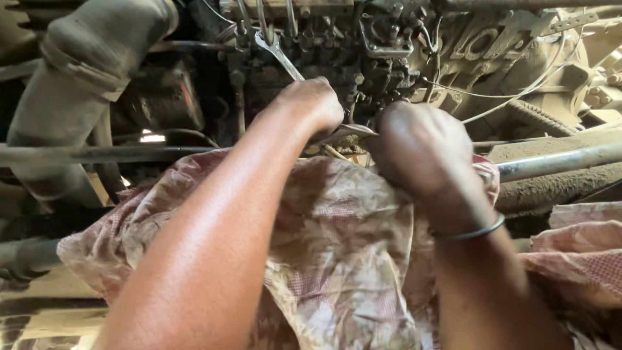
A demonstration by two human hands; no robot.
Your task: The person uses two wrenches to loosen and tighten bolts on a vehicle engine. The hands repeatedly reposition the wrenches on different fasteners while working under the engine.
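My left hand (310, 104) is closed around the shaft of a steel open-ended wrench (277, 53), whose jaw end points up and left into the dirty engine (382, 45). My right hand (421, 149) is curled shut close beside it, at the lower end of the wrench near a thin metal strip (353, 131); what its fingers grip is hidden. A thin metal bangle (468, 233) circles my right wrist. Both forearms rest on a crumpled, stained pinkish cloth (337, 253) draped over the engine bay's edge.
A thick grey rubber hose (84, 71) runs down the left. A horizontal metal rod (103, 153) crosses at mid-height on the left, and a steel tube (557, 161) on the right. Thin wires (518, 91) and pipes crowd the engine top. More cloth (583, 253) lies at the right.
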